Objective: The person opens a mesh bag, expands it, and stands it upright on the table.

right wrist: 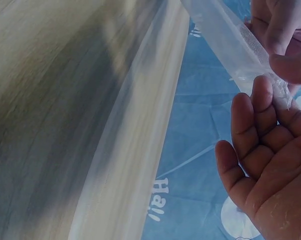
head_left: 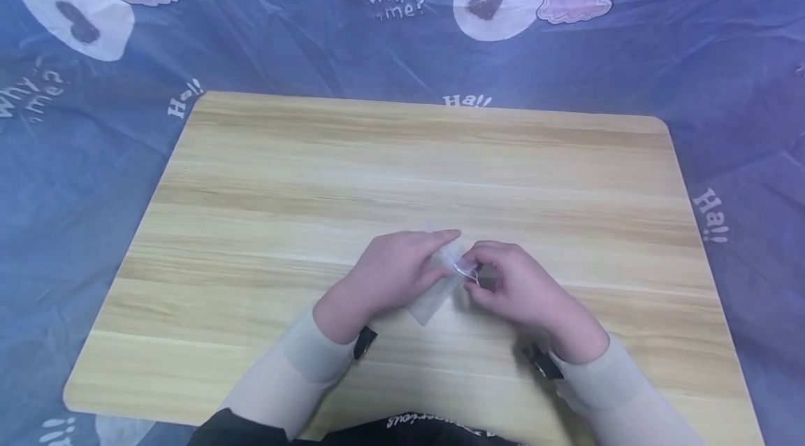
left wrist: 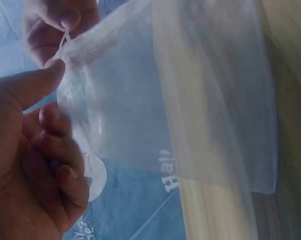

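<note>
A sheer white drawstring pouch [head_left: 434, 299] hangs between both hands over the middle front of the table. My left hand [head_left: 393, 271] pinches the pouch near its gathered mouth; in the left wrist view the thumb lies at the pouch's edge. My right hand [head_left: 518, 285] grips the opposite side of the mouth between thumb and fingers, with a thin white drawstring [head_left: 476, 278] looping beside the fingertips. Through the translucent fabric [left wrist: 125, 100] the table and backdrop show. In the right wrist view the right hand [right wrist: 275, 160] has its other fingers loosely bent below the pouch.
The wood-grain table [head_left: 377, 166] has rounded corners. A blue printed cloth [head_left: 283, 26] with white lettering and pale shapes surrounds it. Black straps or mounts [head_left: 544, 362] sit at both wrists, and dark clothing [head_left: 377, 432] shows at the near edge.
</note>
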